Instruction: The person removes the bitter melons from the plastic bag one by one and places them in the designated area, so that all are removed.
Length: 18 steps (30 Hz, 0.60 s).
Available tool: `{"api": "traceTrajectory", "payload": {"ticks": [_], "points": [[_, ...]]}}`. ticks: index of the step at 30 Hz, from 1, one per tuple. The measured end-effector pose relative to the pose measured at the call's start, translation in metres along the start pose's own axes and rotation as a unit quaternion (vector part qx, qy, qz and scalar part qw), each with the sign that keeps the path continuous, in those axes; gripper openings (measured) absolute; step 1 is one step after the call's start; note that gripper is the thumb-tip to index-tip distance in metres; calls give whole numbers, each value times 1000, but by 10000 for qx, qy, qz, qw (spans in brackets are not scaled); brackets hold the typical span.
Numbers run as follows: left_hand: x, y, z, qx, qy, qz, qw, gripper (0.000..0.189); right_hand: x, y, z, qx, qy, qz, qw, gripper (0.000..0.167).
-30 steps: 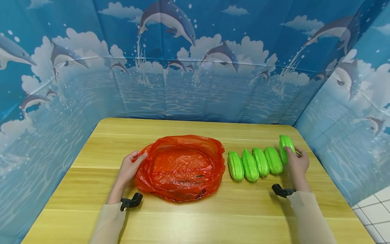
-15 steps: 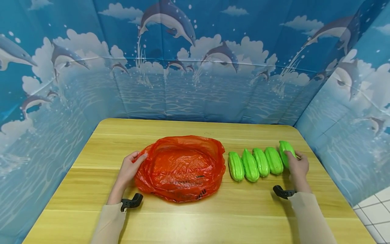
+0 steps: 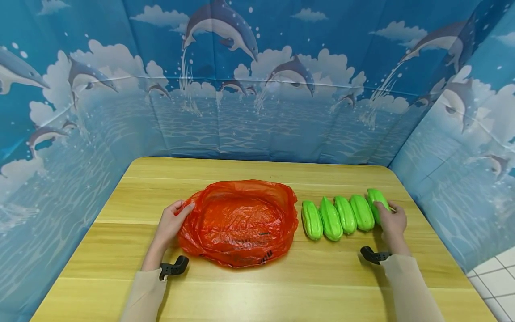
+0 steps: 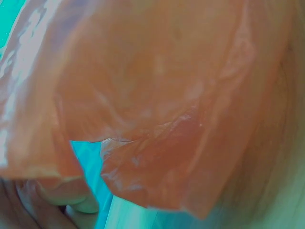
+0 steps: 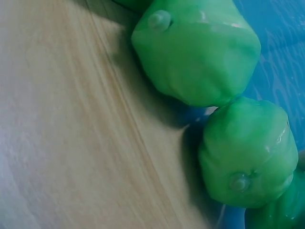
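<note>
A red plastic bag (image 3: 241, 219) lies spread with its mouth facing up on the table. My left hand (image 3: 170, 221) pinches its left rim; in the left wrist view the thin film of the bag (image 4: 157, 95) hides most of that hand's fingers (image 4: 71, 195). Right of the bag stands a row of several glossy green ribbed gourd-like vegetables (image 3: 331, 219). My right hand (image 3: 394, 221) holds the rightmost green gourd (image 3: 375, 200) between thumb and fingers, close beside its neighbour (image 3: 362, 213). In the right wrist view two rounded gourd ends (image 5: 248, 152) show small nubs.
The wooden table (image 3: 257, 295) runs beneath everything. A blue dolphin-print curtain (image 3: 249, 120) stands along its back and sides. Dark wrist mounts (image 3: 174, 267) sit on both forearms. White floor tiles (image 3: 495, 281) show at the lower right.
My right hand has lowered the rightmost gourd toward me and slightly left, up to the end of the row. My left hand and the bag have stayed in place.
</note>
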<state>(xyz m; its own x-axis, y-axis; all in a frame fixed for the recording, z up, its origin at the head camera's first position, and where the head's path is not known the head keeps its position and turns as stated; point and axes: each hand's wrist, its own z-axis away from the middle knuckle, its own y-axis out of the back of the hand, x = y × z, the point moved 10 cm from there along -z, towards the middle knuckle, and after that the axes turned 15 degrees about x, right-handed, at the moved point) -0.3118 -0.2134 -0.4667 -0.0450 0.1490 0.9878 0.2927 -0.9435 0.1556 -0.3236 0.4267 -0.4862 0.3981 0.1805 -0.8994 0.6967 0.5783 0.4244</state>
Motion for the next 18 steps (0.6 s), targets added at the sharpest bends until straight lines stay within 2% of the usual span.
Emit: {"api": "traceTrajectory", "payload": {"ticks": [18], "points": [[1,0,1,-25,20,124,9999,40,-1,-8,2,-58,363,328,9988,77]]}}
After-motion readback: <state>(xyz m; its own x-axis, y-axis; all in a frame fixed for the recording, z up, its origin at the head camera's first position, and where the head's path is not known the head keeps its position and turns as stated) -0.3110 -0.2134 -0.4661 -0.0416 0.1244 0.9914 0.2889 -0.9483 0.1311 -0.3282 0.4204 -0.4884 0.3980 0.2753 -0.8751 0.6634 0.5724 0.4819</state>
